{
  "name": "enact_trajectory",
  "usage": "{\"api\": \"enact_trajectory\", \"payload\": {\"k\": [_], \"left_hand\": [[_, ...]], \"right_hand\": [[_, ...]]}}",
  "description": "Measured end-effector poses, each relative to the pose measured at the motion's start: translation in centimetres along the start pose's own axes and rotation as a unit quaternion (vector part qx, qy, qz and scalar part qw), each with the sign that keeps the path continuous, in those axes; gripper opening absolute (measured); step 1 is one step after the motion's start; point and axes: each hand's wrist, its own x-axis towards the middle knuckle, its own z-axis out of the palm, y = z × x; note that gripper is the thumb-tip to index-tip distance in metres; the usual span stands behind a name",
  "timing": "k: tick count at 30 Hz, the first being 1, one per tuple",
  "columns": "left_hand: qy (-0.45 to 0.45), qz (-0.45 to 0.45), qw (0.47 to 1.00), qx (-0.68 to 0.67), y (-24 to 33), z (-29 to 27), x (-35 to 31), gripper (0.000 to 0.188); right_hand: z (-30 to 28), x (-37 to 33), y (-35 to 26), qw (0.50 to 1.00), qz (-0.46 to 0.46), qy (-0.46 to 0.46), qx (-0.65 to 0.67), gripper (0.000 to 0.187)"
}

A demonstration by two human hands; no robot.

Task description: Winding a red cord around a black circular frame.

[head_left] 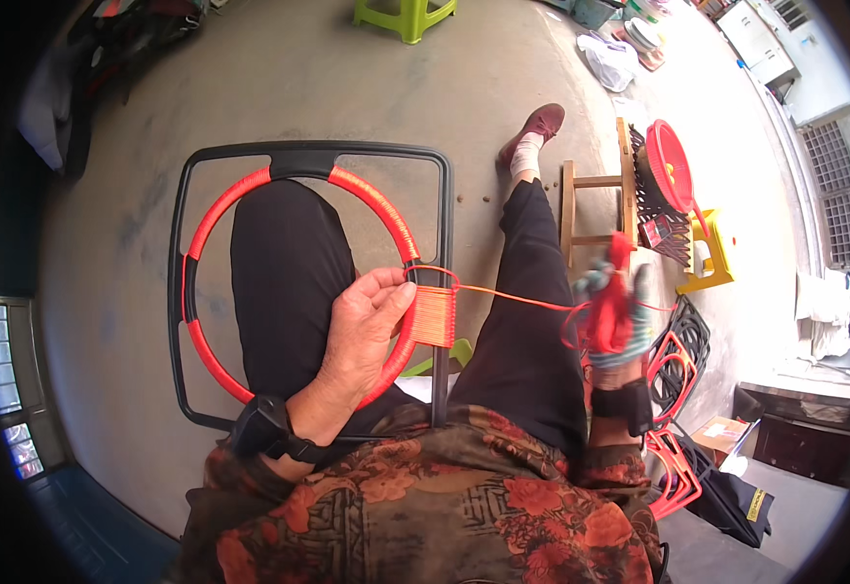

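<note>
A black rectangular frame [444, 209] with a round ring [219, 202] inside it lies across my lap, over my left thigh. Red cord wraps most of the ring, and bare black sections show between. On the right, a woven orange-red band [435, 317] spans from ring to frame bar. My left hand [359, 321] is closed at the ring's right edge, thumb and fingers pinching the cord just above the band. From there the red cord [515, 295] runs taut to my right hand [631, 326], gloved and motion-blurred, wrapped round a red cord bundle [610, 313].
Beside my right leg stand a wooden stool [595, 182], a red basket [668, 165] and a yellow stool [712, 255]. Several red-and-black frames [673, 365] lie close to my right forearm. A green stool [406, 18] is farther ahead.
</note>
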Motion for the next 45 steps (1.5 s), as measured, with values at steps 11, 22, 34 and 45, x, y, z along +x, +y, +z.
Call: {"api": "enact_trajectory", "payload": {"k": [11,22,34,45], "left_hand": [[0.012,0.004,0.999,0.037,-0.2,-0.3,0.0,0.016],[0.01,-0.059,0.996,0.069,2.9,-0.2,-1.3,0.018],[-0.009,-0.075,0.996,0.037,1.7,-0.6,-1.1,0.014],[-0.001,0.067,0.987,0.146,0.2,-1.1,-0.8,0.016]], "right_hand": [[4.4,0.2,7.4,0.882,0.262,-0.057,-0.387,0.02],[-1.0,-1.3,0.5,0.989,0.045,0.051,-0.135,0.029],[-3.1,-3.7,-7.0,0.939,0.008,-0.019,-0.344,0.044],[3.9,1.3,11.7,0.789,-0.105,-0.072,-0.601,0.073]]}}
